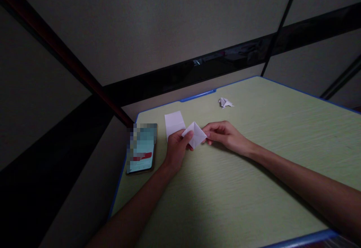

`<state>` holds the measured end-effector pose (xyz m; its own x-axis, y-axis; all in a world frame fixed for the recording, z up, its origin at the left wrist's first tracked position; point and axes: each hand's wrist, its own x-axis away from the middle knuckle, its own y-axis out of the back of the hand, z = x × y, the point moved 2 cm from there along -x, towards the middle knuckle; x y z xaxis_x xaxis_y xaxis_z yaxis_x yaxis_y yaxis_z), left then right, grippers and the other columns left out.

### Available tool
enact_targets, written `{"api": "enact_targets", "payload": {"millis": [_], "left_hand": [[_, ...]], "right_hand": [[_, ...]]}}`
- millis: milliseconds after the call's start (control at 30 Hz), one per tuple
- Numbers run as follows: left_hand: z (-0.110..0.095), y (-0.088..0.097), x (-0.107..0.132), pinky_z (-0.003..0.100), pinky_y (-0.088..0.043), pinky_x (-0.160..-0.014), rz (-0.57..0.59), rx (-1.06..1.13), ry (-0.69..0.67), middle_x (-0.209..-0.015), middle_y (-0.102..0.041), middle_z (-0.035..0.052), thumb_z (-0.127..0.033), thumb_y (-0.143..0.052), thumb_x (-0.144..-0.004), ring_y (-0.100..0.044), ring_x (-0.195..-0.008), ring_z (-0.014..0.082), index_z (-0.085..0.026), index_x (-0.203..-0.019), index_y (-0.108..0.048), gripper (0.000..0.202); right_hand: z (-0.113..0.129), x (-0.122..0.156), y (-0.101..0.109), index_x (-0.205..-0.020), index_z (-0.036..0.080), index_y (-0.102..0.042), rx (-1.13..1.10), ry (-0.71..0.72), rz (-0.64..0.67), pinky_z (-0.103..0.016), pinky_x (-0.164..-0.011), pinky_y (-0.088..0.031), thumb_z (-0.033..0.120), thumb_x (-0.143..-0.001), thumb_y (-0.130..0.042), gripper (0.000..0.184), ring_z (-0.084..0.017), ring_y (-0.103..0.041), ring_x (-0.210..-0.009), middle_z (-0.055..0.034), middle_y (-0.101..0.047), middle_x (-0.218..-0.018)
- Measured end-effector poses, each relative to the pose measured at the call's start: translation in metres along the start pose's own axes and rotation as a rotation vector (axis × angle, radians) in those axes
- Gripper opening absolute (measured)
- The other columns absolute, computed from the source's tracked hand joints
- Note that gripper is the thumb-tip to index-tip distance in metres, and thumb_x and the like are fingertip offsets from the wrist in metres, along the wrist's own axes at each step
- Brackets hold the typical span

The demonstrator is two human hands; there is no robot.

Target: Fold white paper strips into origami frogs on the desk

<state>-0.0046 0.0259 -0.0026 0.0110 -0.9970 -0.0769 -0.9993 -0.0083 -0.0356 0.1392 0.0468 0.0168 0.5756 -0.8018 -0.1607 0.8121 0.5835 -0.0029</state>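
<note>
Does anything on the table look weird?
Yes, the phone at the left: blocky squares hide part of its screen and run past its edge. I see nothing spilled, and no tear in the held paper.

Dim grey panels, blue-edged green table

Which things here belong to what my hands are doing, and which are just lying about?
In use: folded white paper, held by the left hand and right hand.

Apparently just lying about: phone, loose white paper, small folded paper figure.
</note>
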Motion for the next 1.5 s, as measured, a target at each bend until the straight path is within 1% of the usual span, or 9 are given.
{"api": "enact_targets", "payload": {"millis": [200,367,433,567,767,1000,1200,1333,1500], "left_hand": [[-0.0008,-0.0001,0.0005,0.018,-0.031,-0.041,-0.007,-0.021,-0.002,-0.049,-0.046,-0.0019,-0.037,-0.055,-0.066,-0.039,-0.046,0.0067,-0.012,-0.056,-0.051,0.027],[-0.0007,0.0003,0.0004,0.018,-0.03,-0.04,-0.013,-0.008,0.009,-0.049,-0.047,-0.0024,-0.033,-0.057,-0.065,-0.039,-0.045,0.0065,-0.012,-0.056,-0.052,0.023],[-0.0002,0.0003,0.0001,0.018,-0.03,-0.04,-0.017,-0.005,0.013,-0.048,-0.047,-0.0027,-0.033,-0.057,-0.065,-0.039,-0.044,0.0064,-0.012,-0.056,-0.053,0.023],[-0.0004,-0.001,0.0,0.018,-0.03,-0.04,-0.005,-0.001,0.015,-0.047,-0.046,-0.0033,-0.031,-0.058,-0.064,-0.039,-0.044,0.0062,-0.012,-0.055,-0.053,0.022],[-0.0048,-0.0034,0.0014,0.018,-0.03,-0.04,0.0,-0.05,0.017,-0.046,-0.046,-0.0032,-0.035,-0.06,-0.061,-0.039,-0.044,0.006,-0.012,-0.051,-0.052,0.027],[-0.0068,-0.0036,0.0022,0.018,-0.029,-0.039,0.021,-0.114,0.019,-0.044,-0.046,-0.0031,-0.036,-0.059,-0.061,-0.038,-0.042,0.0062,-0.012,-0.049,-0.053,0.027],[-0.0077,-0.0027,0.0025,0.018,-0.024,-0.036,0.036,-0.19,0.032,-0.042,-0.043,-0.004,-0.035,-0.06,-0.06,-0.035,-0.039,0.0055,-0.011,-0.054,-0.057,0.024],[-0.0066,-0.0021,0.0017,0.018,-0.023,-0.036,0.048,-0.234,0.034,-0.04,-0.042,-0.0043,-0.034,-0.059,-0.06,-0.035,-0.038,0.0054,-0.01,-0.054,-0.057,0.024],[-0.0053,-0.0016,0.0013,0.018,-0.025,-0.036,0.054,-0.254,0.033,-0.04,-0.042,-0.0044,-0.035,-0.059,-0.06,-0.036,-0.038,0.0061,-0.011,-0.055,-0.057,0.024]], "right_hand": [[0.0006,-0.0001,0.0012,-0.066,0.01,-0.059,0.006,-0.012,-0.026,-0.022,-0.051,-0.034,0.027,-0.07,-0.055,0.018,-0.007,-0.044,-0.05,0.0007,-0.052,-0.055],[-0.0008,-0.0006,0.0012,-0.067,0.009,-0.058,0.02,0.003,-0.008,-0.021,-0.051,-0.035,0.023,-0.072,-0.052,0.016,-0.007,-0.044,-0.051,-0.0001,-0.052,-0.057],[-0.0011,-0.0007,0.0011,-0.076,0.01,-0.058,0.013,0.028,-0.02,-0.021,-0.051,-0.035,0.02,-0.071,-0.051,0.013,-0.007,-0.045,-0.051,0.0005,-0.052,-0.059],[-0.0003,-0.0002,0.0013,-0.099,0.013,-0.05,0.066,0.129,-0.054,-0.021,-0.05,-0.036,0.012,-0.069,-0.052,0.031,-0.008,-0.046,-0.054,0.0009,-0.053,-0.066],[0.001,0.0021,0.0018,-0.078,0.013,-0.061,0.349,0.254,-0.04,-0.023,-0.052,-0.036,0.01,-0.07,-0.048,0.015,-0.009,-0.046,-0.059,-0.0031,-0.054,-0.071],[0.0021,0.0031,0.0037,-0.076,0.013,-0.064,0.529,0.321,0.005,-0.024,-0.053,-0.037,0.012,-0.072,-0.049,0.015,-0.011,-0.049,-0.06,-0.0032,-0.055,-0.066],[0.0039,0.004,0.0032,-0.077,0.013,-0.063,0.577,0.334,0.036,-0.025,-0.056,-0.039,0.009,-0.073,-0.047,0.017,-0.012,-0.052,-0.064,-0.0051,-0.057,-0.073],[0.0049,0.0045,0.0011,-0.076,0.013,-0.063,0.557,0.331,0.023,-0.024,-0.056,-0.04,0.008,-0.071,-0.049,0.015,-0.012,-0.052,-0.068,-0.0069,-0.055,-0.081],[0.0019,0.0034,0.001,-0.072,0.014,-0.061,0.476,0.286,0.019,-0.023,-0.054,-0.04,0.008,-0.069,-0.053,0.01,-0.011,-0.05,-0.067,-0.0055,-0.051,-0.088]]}}
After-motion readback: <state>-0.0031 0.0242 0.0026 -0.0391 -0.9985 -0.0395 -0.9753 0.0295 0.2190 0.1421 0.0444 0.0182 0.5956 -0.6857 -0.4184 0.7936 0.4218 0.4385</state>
